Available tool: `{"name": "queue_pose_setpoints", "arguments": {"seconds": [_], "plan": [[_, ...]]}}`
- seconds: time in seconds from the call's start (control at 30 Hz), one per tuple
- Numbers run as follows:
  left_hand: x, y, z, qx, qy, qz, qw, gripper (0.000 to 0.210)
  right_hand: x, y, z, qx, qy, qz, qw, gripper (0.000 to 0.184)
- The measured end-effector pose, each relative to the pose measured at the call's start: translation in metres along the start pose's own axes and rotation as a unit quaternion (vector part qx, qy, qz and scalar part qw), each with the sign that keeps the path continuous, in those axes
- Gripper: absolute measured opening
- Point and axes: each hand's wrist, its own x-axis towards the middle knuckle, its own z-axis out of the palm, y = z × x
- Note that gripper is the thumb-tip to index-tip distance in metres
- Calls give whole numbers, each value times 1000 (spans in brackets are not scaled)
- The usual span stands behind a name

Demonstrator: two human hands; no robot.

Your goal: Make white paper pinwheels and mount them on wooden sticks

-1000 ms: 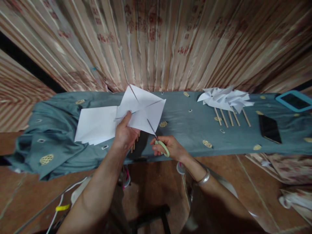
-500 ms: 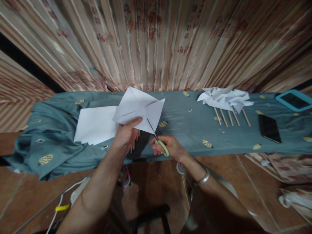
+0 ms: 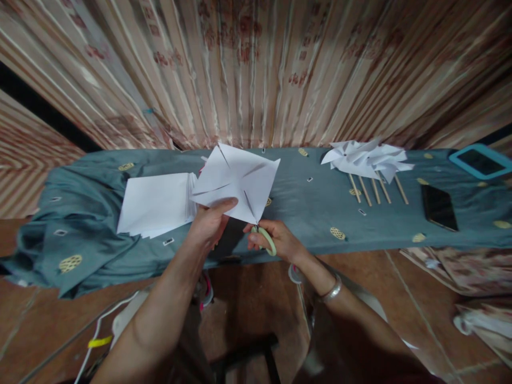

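Observation:
My left hand pinches the lower left edge of a white paper square, thumb on top. Slits run inward from the square's corners toward its middle. My right hand is closed around a pair of scissors with light green handles. Its blades are at the paper's lower corner, by the end of a slit, and are mostly hidden there. To the left of the held square lies a stack of white paper, its lower edges fanned.
White paper pinwheels on wooden sticks lie at the right. Beyond them are a black phone and a blue-framed tablet. A grey-green patterned cloth covers the narrow table, with a curtain behind it.
The slit at the lower corner now gapes open, and the scissor blades have come back to the paper's edge. The square has shifted slightly right and looks flatter.

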Motion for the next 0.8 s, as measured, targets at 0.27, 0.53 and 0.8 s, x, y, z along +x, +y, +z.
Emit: {"name": "queue_pose_setpoints", "arguments": {"seconds": [0.27, 0.53, 0.8], "plan": [[-1, -2, 2, 7, 7, -10, 1000, 65, 0, -4, 1, 19, 12, 18, 1000, 52], [0, -2, 0, 4, 1, -12, 1000, 67, 1, -6, 2, 26, 22, 22, 999, 48], [-4, 1, 2, 12, 7, -11, 1000, 65, 3, -2, 2, 26, 31, 28, 999, 49]]}}
